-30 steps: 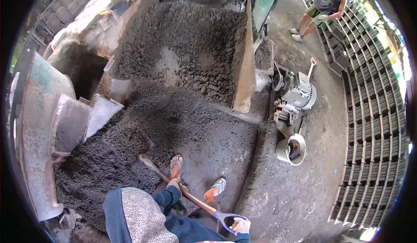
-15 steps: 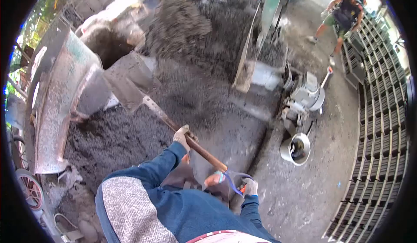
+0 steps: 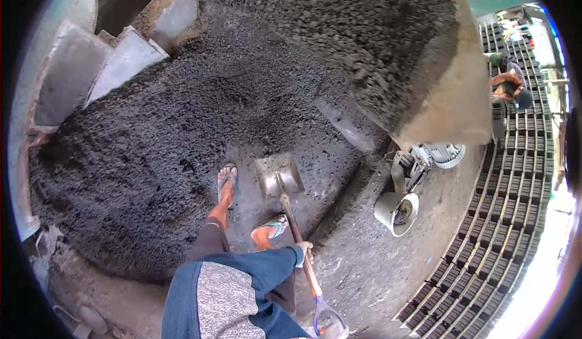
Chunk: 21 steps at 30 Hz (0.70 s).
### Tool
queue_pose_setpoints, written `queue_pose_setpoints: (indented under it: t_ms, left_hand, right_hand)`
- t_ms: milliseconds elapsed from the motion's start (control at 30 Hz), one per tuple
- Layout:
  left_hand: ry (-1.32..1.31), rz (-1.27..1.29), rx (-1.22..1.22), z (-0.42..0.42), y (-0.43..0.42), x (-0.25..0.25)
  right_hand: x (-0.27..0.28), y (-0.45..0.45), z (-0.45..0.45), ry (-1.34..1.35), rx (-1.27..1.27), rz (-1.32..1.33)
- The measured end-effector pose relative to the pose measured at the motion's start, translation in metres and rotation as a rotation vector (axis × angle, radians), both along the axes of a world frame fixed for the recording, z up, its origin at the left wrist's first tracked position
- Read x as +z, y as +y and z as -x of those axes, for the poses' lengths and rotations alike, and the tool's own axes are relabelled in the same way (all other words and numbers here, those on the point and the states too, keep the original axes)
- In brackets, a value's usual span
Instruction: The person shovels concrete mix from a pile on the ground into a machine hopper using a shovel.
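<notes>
Shovel [image 3: 291, 219] laid out over the floor [image 3: 376, 272], touching it or nearly so, just ahead of the right foot [image 3: 267, 230], with bare metal showing across the blade [image 3: 265, 178]. Grasped past the middle of the shaft [image 3: 311, 277] by the left hand [image 3: 306, 251], closed round the wood; at the purple handle [image 3: 327, 315], the right hand [image 3: 335, 332], seemingly closed on the grip too, though partly cut off by the edge of the view.

Stiff throughout, by the look of it, and fairly light unloaded; likely nose-heavy under damp, gritty stuff. Probably smooth along the wood, so apt to slide in a loose palm. Best held by shaft and handle together, well apart for leverage.

To the left, a broad dark heap [image 3: 121, 169], reaching close to the left foot [image 3: 226, 184], with metal plates [image 3: 124, 66] at the far edge. Ahead and right, a loaded bin [image 3: 451, 109], awkward for a wide swing that way. Nearer, a bucket [image 3: 397, 212] beside a motor [image 3: 445, 154]. Farther right, racked blocks [image 3: 509, 199] and another person [image 3: 509, 83], well clear of the blade
</notes>
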<state>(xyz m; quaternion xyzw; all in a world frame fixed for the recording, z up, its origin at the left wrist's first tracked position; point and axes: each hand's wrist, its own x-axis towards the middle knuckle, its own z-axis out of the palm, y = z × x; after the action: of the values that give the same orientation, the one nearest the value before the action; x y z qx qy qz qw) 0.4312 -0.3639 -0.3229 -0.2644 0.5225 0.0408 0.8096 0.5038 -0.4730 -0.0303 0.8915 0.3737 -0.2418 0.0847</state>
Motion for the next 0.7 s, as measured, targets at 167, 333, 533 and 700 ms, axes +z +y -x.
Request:
queue_pose_setpoints:
  t_ms: [167, 333, 533, 700]
  left_hand:
    - [-0.050, -0.775, -0.277, 0.143, 0.250, -0.150]
    - [0.218, -0.471, 0.130, 0.193, 0.301, -0.103]
    - [0.262, -0.469, 0.153, 0.184, 0.219, -0.070]
    - [0.354, -0.305, 0.182, 0.206, 0.132, -0.006]
  right_hand:
    - [-0.154, 0.134, 0.069, 0.734, -1.070, -0.637]
    - [-0.205, 0.146, 0.098, 0.466, -0.831, -0.737]
    - [-0.127, 0.094, 0.088, 0.667, -1.060, -0.839]
    - [-0.058, 0.033, 0.072, 0.726, -1.110, -0.715]
